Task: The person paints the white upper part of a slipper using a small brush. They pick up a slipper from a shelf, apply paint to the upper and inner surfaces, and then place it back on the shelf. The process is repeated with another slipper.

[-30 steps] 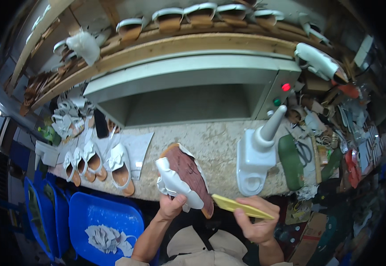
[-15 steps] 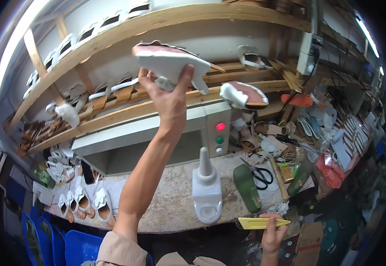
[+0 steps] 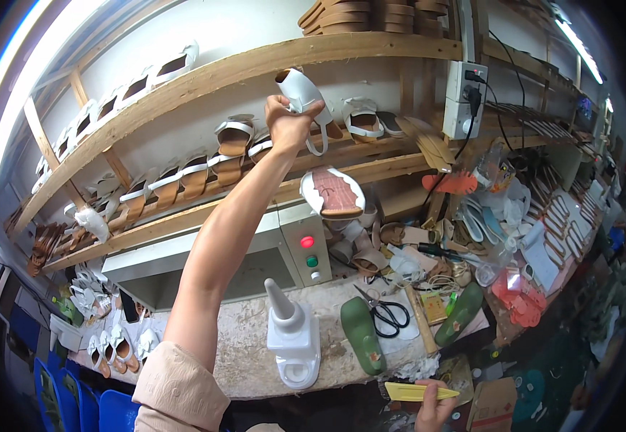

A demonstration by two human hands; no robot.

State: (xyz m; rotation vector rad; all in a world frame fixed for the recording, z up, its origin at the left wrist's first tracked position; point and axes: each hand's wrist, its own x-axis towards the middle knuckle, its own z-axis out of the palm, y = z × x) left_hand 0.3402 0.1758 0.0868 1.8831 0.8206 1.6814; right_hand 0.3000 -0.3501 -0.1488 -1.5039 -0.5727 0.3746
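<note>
My left hand [image 3: 289, 126] is raised to the lower wooden shelf, closed round a white sandal [image 3: 306, 88] with a loose strap hanging below it. Just below it to the right, another white shoe [image 3: 334, 191] shows its reddish-brown underside, in front of the shelf edge. My right hand [image 3: 434, 412] is low at the front of the bench, its fingers closed on a flat yellow wedge-shaped tool [image 3: 405, 392]. A white stand with a grey upright cone [image 3: 293, 353] is on the bench, and two green shoe lasts [image 3: 363, 335] lie to its right.
Rows of white sandals [image 3: 165, 189] line the wooden shelves. A grey metal box [image 3: 306, 252] with a lit red button stands on the bench. Black-handled scissors [image 3: 388, 317] lie between the lasts. Blue chairs [image 3: 116, 412] are at lower left, a power socket box [image 3: 464, 101] at upper right.
My left hand has carried the white sandal to the shelf and turned it so its strap hangs down. The view has shifted right and upward. My right hand still holds the yellow tool.
</note>
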